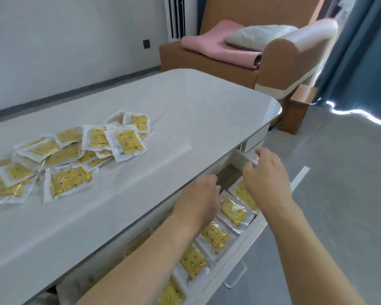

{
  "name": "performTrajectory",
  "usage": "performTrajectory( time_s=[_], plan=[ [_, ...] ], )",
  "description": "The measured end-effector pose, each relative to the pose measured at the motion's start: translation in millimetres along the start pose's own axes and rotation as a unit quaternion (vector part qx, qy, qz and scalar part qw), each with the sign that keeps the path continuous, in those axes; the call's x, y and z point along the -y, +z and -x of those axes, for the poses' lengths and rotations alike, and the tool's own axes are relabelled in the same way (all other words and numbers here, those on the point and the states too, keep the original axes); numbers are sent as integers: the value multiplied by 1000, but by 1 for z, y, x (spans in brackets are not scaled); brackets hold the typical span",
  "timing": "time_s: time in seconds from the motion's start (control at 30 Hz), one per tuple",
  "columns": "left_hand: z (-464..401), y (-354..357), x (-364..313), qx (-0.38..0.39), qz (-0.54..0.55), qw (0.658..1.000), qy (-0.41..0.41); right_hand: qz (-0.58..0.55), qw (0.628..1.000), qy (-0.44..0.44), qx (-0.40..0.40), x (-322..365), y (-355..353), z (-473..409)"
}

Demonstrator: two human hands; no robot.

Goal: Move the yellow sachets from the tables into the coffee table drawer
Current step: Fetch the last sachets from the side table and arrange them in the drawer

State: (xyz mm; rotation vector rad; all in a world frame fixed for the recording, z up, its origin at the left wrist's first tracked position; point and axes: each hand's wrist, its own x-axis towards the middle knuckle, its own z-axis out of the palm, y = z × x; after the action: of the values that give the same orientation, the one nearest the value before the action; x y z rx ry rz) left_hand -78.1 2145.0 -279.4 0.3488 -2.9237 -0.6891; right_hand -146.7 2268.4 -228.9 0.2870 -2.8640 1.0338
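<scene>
Sachets (233,211) in drawer (240,249), sofa (279,62) beyond

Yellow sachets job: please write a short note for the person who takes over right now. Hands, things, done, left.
Left hand: over the open drawer, fingers curled; no sachet seen in its grip.
Right hand: at the drawer's far end, nothing visible in it.
Done: a row of sachets in the drawer, overlapping along its front.
Left: a loose pile of sachets on the coffee table top; move it into the drawer. Drawer not yet closed.
</scene>
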Motion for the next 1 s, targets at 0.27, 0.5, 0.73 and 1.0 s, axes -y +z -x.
performTrajectory(
  time_s=[0.27,0.5,0.73,1.0],
  plan=[
    [-40,-287,-144,-68,-23,995,69,34,999,-4,31,173,-237,-41],
    [-36,-555,-256,-96,-41,990,95,33,995,-73,61,328,-447,-45],
    [6,-693,-261,-146,-114,974,129,104,985,-115,74,423,-534,-15],
    [74,-771,-195,-141,-147,970,135,104,985,-102,91,516,-510,59]
  ],
)
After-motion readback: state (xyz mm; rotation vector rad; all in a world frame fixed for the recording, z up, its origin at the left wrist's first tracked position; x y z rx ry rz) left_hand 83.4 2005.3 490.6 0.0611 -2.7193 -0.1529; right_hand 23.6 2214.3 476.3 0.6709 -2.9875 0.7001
